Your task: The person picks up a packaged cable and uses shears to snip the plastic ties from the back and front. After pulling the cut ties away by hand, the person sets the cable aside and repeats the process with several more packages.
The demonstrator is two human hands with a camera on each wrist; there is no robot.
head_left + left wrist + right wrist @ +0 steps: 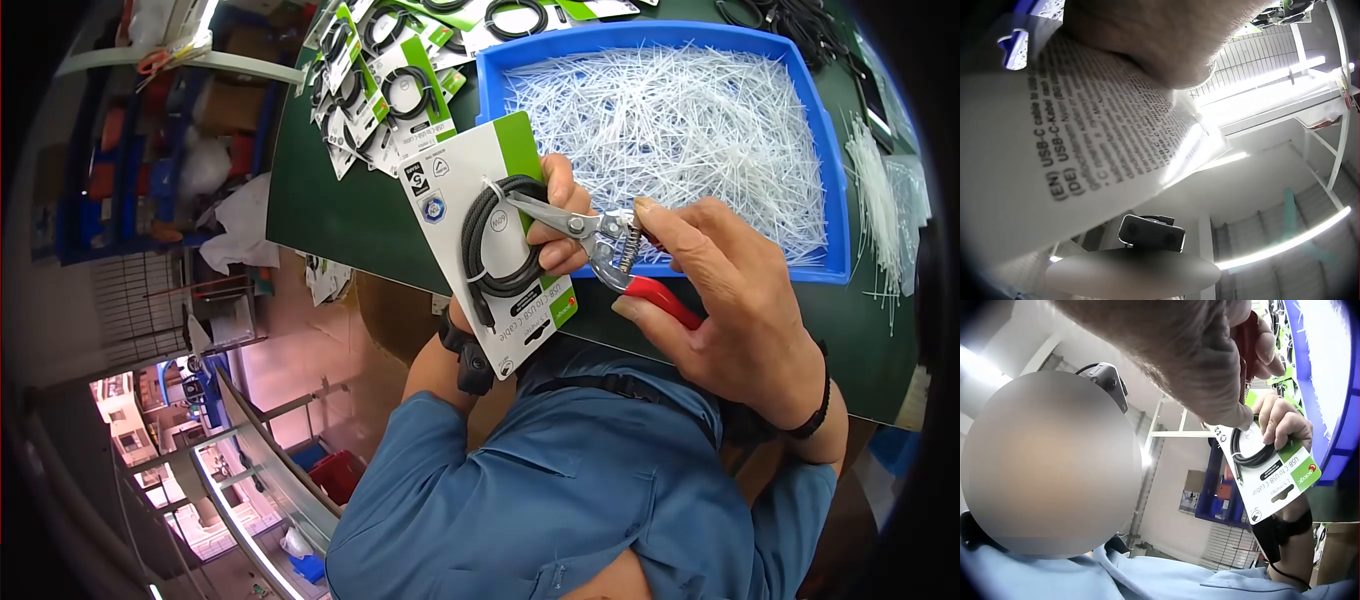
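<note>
My left hand (562,228) grips a white and green cable card (448,165) by its right side, fingers over the front. On the card sits a coiled black USB-C cable (470,235), bound with white zip ties (494,188). My right hand (735,290) holds red-handled snips (655,295) with a spring between the handles. The blade tips reach over the coil, right at the upper tie. Small print covers the card's back (1097,125) in the left wrist view. The right wrist view shows the card's front, with the snips' blades mostly hidden behind the right hand.
A blue tray (840,200) full of loose white zip ties stands on the green table (310,215). Several carded cables (405,95) lie at the back left. A bundle of zip ties (875,190) lies right of the tray, with black cables (800,25) behind.
</note>
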